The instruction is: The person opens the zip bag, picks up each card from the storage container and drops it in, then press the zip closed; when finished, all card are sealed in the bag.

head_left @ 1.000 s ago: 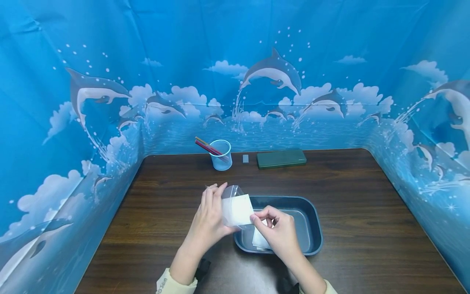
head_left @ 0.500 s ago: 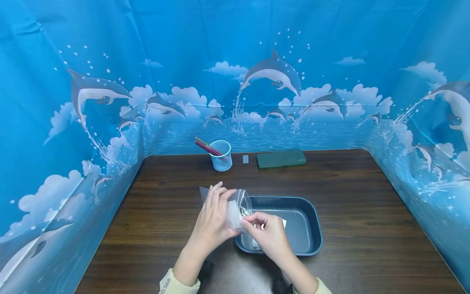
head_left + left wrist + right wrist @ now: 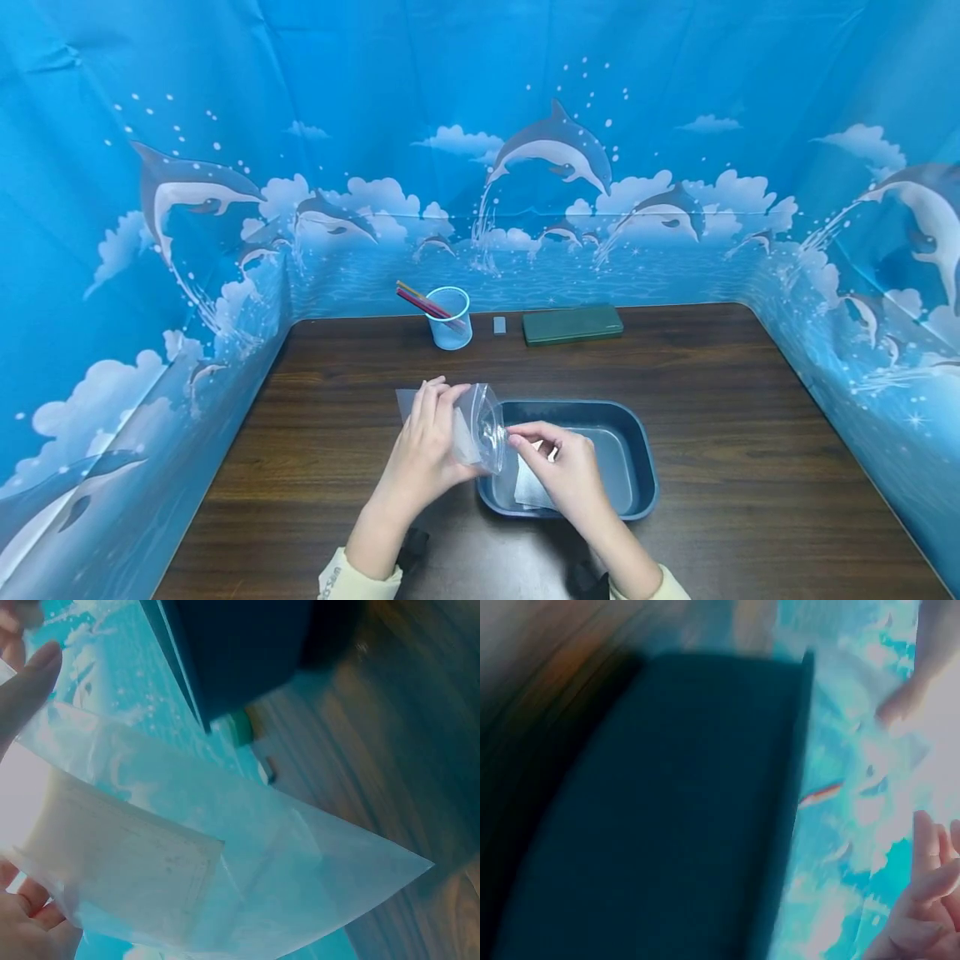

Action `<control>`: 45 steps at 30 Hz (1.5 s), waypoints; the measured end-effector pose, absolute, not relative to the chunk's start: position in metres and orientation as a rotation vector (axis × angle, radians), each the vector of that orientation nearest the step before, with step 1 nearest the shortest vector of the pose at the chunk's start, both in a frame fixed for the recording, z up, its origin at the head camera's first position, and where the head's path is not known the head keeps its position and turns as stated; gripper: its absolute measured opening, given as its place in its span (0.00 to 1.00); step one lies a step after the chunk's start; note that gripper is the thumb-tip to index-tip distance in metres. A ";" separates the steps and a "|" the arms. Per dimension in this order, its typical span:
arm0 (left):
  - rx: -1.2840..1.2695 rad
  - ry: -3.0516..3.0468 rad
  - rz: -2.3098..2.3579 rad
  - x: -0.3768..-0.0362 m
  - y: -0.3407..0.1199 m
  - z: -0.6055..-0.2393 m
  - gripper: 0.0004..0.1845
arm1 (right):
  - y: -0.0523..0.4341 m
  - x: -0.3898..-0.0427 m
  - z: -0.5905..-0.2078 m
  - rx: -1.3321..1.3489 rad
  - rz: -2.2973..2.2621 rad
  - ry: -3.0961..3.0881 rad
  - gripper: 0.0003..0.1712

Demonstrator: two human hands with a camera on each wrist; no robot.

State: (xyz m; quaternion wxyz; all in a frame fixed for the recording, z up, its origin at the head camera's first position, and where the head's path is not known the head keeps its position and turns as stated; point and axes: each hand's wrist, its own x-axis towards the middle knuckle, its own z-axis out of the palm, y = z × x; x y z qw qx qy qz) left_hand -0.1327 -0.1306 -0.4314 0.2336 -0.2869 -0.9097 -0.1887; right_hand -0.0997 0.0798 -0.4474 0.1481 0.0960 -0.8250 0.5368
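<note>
My left hand (image 3: pixel 423 454) grips a clear zip-lock bag (image 3: pixel 480 408) from its left side, thumb below and fingers over the top. Inside the bag lies a white card or paper (image 3: pixel 127 855), seen through the plastic in the left wrist view. The bag's mouth faces right and bulges. My right hand (image 3: pixel 568 475) has thumb and index fingertips pinched together right at that edge, its other fingers curled. Beneath the right hand, white papers (image 3: pixel 529 490) lie in a dark blue-grey tray (image 3: pixel 647 454), partly hidden by the hand.
At the back of the wooden table (image 3: pixel 720 417) stand a light blue mesh cup (image 3: pixel 452 332) with several pencils (image 3: pixel 420 300), a small grey-blue block (image 3: pixel 499 325) and a green case (image 3: pixel 573 325). A dolphin-print curtain (image 3: pixel 480 167) surrounds the table on three sides.
The white card, which stuck out toward my right fingers, has slid left into the bag. My right hand moved left with it, then slightly back right to the bag's mouth.
</note>
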 end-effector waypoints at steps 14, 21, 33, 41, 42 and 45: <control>-0.658 -2.596 -0.464 -0.141 -0.155 -0.438 0.60 | 0.132 -0.108 -0.482 0.069 0.888 -3.030 0.32; -0.634 -2.663 -0.466 -0.140 -0.158 -0.438 0.60 | 0.132 -0.113 -0.499 0.026 0.939 -3.122 0.46; -0.582 -2.729 -0.471 -0.138 -0.158 -0.440 0.61 | 0.131 -0.115 -0.503 -0.022 0.981 -3.111 0.45; -0.556 -2.725 -0.507 -0.137 -0.159 -0.442 0.62 | 0.135 -0.118 -0.499 -0.037 0.969 -2.984 0.28; -0.552 -2.726 -0.516 -0.137 -0.159 -0.442 0.62 | 0.135 -0.118 -0.498 -0.036 0.968 -2.967 0.25; -0.548 -2.733 -0.537 -0.136 -0.159 -0.442 0.62 | 0.137 -0.118 -0.494 -0.034 0.993 -2.917 0.18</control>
